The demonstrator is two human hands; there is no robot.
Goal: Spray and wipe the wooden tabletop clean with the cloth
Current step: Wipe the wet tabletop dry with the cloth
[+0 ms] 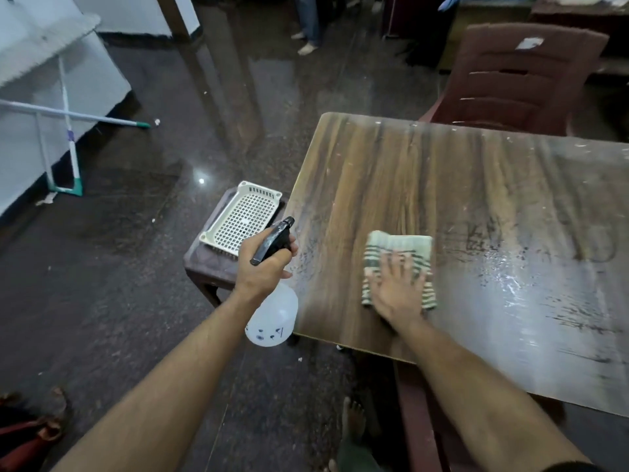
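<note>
Nearest the camera, two forearms are seen reaching in from 6 o'clock. One spray bottle is grasped by the left hand at the tabletop's 9 o'clock edge, fingers curled round its black trigger head. One striped cloth is pressed flat under the right hand, fingers spread, near the middle of the wooden tabletop. Wet streaks are seen towards 3 o'clock. The bottle, held off the edge, could probably be dropped; the dry far side could be missed. One white basket sits on one stool; one chair stands at 1 o'clock.
</note>
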